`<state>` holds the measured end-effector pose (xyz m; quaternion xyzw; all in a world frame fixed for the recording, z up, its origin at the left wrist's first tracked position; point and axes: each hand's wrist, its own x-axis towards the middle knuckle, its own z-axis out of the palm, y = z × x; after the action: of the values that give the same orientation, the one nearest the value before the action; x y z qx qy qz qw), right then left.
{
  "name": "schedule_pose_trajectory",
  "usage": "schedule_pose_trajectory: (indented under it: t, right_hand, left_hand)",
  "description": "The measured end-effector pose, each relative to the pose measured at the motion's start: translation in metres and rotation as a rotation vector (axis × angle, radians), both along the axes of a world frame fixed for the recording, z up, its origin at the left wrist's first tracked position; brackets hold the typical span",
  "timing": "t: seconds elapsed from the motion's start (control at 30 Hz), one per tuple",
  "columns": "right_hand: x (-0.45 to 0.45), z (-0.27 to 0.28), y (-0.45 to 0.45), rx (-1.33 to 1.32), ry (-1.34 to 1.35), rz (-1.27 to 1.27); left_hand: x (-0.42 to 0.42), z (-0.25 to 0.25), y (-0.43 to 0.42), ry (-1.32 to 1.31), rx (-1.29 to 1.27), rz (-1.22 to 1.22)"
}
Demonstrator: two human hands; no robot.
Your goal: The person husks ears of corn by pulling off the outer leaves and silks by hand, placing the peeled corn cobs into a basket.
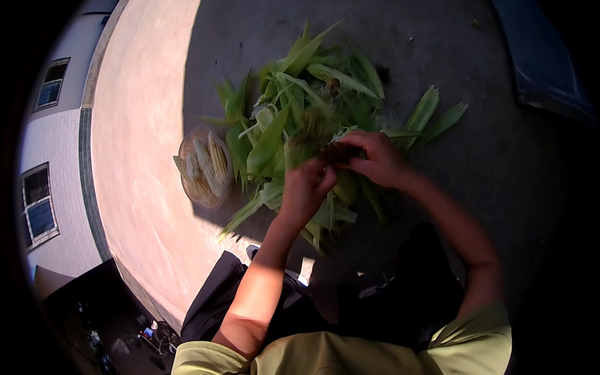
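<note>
My left hand (306,186) is closed at the tip of an ear of corn in its husk (345,187). My right hand (380,161) meets it there, fingers pinched on a dark brown tuft of corn silk (340,152). The fingers hide part of the tip, and motion blurs it. Beneath and beyond both hands spreads a heap of green corn husks (269,147), with pale strips and silk among the leaves.
Left of the heap stands a round mesh basket (185,150) with several peeled ears of corn (215,164). Loose husk leaves (425,111) stick out to the right. A dark bluish object (544,56) lies at the upper right. Sunlit concrete (140,125) borders the shade on the left.
</note>
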<state>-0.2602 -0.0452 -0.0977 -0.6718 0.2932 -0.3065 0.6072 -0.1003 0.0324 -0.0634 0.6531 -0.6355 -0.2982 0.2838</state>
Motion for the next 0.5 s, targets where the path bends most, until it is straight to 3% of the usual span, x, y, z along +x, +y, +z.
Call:
schedule_pose_trajectory:
  t: [0.1, 0.13, 0.17, 0.2, 0.27, 0.3, 0.37, 0.4, 0.43, 0.5]
  right_hand:
    - [0.003, -0.005, 0.003, -0.025, -0.021, 0.024]
    - [0.004, -0.008, 0.007, -0.025, -0.024, 0.035]
    - [0.004, -0.014, 0.014, 0.136, -0.139, 0.012]
    - [0.005, -0.016, 0.017, 0.296, -0.252, -0.015]
    - [0.010, -0.018, 0.022, 0.391, -0.311, -0.106]
    - [0.014, -0.018, 0.024, 0.478, -0.370, -0.204]
    - [0.020, -0.018, 0.030, 0.421, -0.350, -0.264]
    - [0.020, -0.017, 0.032, 0.210, -0.233, -0.296]
    - [0.022, -0.016, 0.032, -0.004, -0.116, -0.324]
    - [0.023, -0.012, 0.035, 0.010, -0.171, -0.343]
  left_hand:
    - [0.003, -0.004, 0.001, -0.049, 0.062, 0.115]
    - [0.007, -0.007, -0.001, 0.093, 0.232, 0.245]
    - [0.010, -0.011, -0.002, 0.238, 0.402, 0.370]
    - [0.006, -0.015, -0.003, 0.238, 0.403, 0.373]
    - [-0.010, -0.025, -0.002, 0.837, 0.255, 0.556]
    - [-0.016, -0.028, -0.001, 0.837, 0.258, 0.557]
    - [-0.027, -0.032, 0.002, 0.778, 0.231, 0.449]
    - [-0.030, -0.033, 0.002, 0.774, 0.236, 0.448]
    - [-0.031, -0.036, 0.001, 0.790, 0.215, 0.526]
    - [-0.032, -0.036, -0.004, 0.821, 0.165, 0.680]
